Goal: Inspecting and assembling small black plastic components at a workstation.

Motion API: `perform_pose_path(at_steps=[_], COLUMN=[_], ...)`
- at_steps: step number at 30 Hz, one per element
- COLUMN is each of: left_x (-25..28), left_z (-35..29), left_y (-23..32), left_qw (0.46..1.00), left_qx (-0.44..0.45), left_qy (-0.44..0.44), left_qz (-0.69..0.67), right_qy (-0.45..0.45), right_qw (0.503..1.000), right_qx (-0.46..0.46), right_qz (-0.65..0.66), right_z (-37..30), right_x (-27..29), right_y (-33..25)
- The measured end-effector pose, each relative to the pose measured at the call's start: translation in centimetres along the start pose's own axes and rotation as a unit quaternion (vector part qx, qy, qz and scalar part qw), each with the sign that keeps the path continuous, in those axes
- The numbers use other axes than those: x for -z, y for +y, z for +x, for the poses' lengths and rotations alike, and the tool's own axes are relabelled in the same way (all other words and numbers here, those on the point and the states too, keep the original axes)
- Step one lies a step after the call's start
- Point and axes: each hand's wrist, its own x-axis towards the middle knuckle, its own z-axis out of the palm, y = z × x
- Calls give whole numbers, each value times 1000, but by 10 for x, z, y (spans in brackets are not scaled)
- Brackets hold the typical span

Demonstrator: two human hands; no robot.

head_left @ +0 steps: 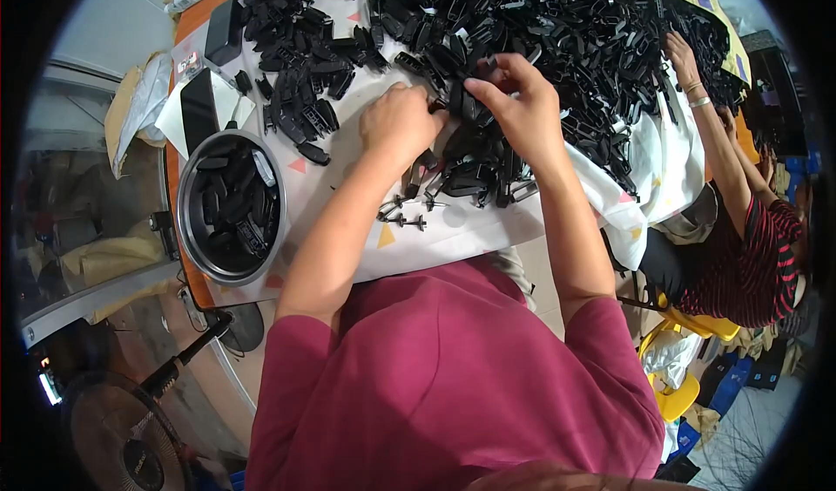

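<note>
We're bent over a table w/ a white cloth dotted by small coloured triangles. Beyond both hands, away from us, a huge heap of black plastic parts covers most of the far side. Past the left hand, further out to the left, a smaller scatter of the same black parts lies spread flat. Well left of the left hand and nearer our body sits a round metal bowl, partly filled w/ black pieces. Just beyond the bowl, a flat black slab rests on white paper.

Right of our right hand, across the heap, another person's hand (bracelets at the wrist, striped sleeve lower down) reaches into the pile.

Our left hand is curled nearly closed, knuckles up, fingertips pressing at a black plastic piece between the two hands; how firmly it grips we can't tell, since the fingers hide under the palm. Our right hand has thumb & forefinger pinched together on the same piece from the other side, remaining fingers loosely bent. The piece sits at the near edge of the heap, touching both hands.

Just below the left hand, toward us, a few small metal pins lie on the cloth.
</note>
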Motion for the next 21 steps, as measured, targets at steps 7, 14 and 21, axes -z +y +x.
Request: perform_pose_path(at_steps=[7, 14, 21], left_x=[31, 42, 42], left_z=[-43, -55, -57], left_y=[-8, -10, -11], left_qw=[786, 775, 844], left_qx=[3, -61, -152], left_qy=[-40, 2, 104], left_qz=[-617, -629, -504], right_qy=[-128, -115, -90], right_qw=[908, 919, 980], right_qx=[-75, -30, 110], right_qz=[392, 375, 143], right_z=[-27, -32, -30], right_x=[13, 15, 18], right_y=[-24, -40, -44])
